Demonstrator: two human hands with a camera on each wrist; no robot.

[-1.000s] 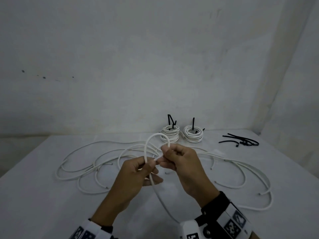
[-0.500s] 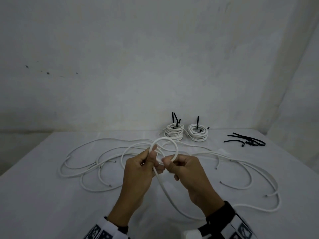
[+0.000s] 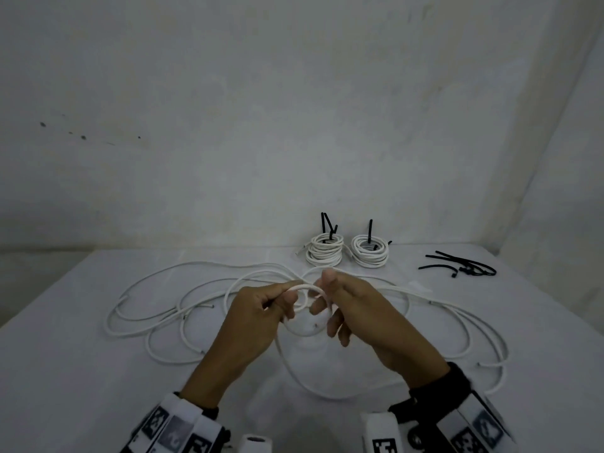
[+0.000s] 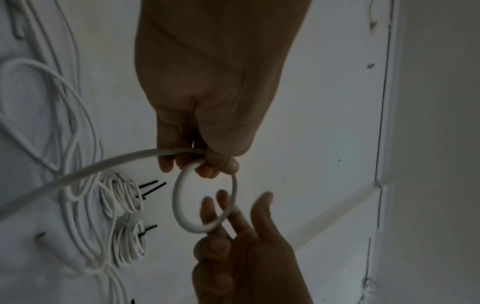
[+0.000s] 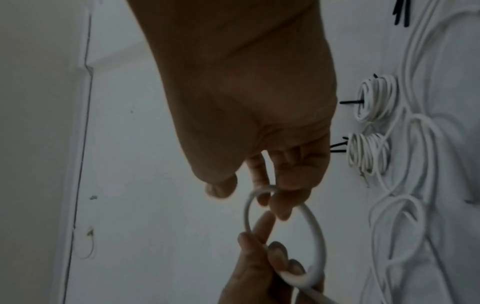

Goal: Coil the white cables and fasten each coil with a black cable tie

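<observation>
While the left hand pinches the crossing point of a first small loop in a white cable, the right hand steadies the loop's opposite side, thumb above and fingers threaded partly through it; both grips are therefore closed on the same cable, held above the tabletop. Fixing the crossing in one hand probably serves to keep the loop's size constant while the other hand feeds in further turns. The cable's free length trails from the left hand toward the person and curves off to the right. Remaining loose cables lie spread across the tabletop on both sides of the hands, within reach for later coiling. Two finished coils, each bound with a black tie, sit side by side at the far edge, and spare cable ties lie in a small heap to their right, well apart from the work. Compared with one second ago, the loop has closed from an upright open arch into a full ring and now lies tilted nearly flat between the hands.
</observation>
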